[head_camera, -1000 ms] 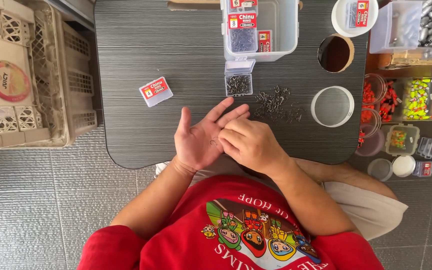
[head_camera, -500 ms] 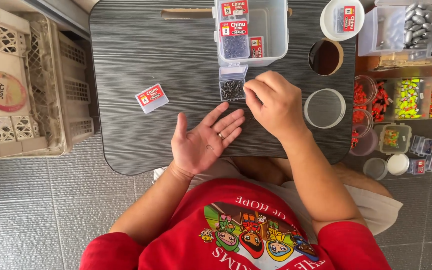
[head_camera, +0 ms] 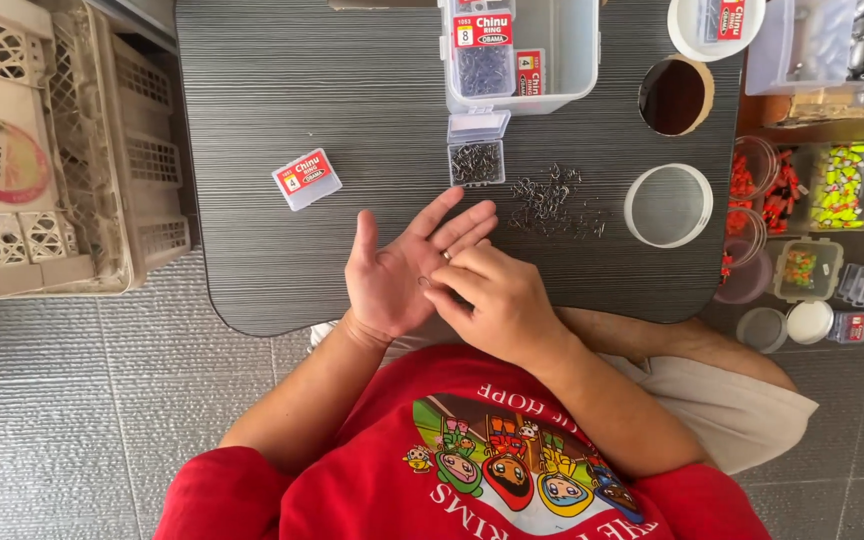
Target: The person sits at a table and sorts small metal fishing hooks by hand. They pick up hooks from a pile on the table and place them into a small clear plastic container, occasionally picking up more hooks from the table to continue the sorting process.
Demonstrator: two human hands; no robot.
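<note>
Your left hand [head_camera: 397, 275] lies palm up and flat open over the near edge of the dark ribbed surface [head_camera: 252, 120], fingers spread toward the far side, gripping nothing. Your right hand [head_camera: 497, 300] is curled over it, fingertips [head_camera: 437, 290] pinched down on the left palm; whatever sits under them is too small to tell, so can't say if it has hold of anything

Just beyond the fingertips: loose pile of small metal hooks [head_camera: 552, 200] scattered on the surface. Left of the pile, small clear box of hooks [head_camera: 476, 160] with its lid flipped up. Right of the pile, round clear lid [head_camera: 668, 205], lying flat. Off to the left, well apart from the hands, a small closed packet box with red label [head_camera: 306, 178]

Further out: big clear plastic tub [head_camera: 562, 60] holding more labelled hook boxes, then a round brown-rimmed hole or cup [head_camera: 676, 96] and a white round container [head_camera: 717, 25] at the far right corner

Off the surface: beige plastic crate [head_camera: 62, 150] on the tiled floor to your left, compartment trays of coloured floats and beads [head_camera: 832, 190] to your right
</note>
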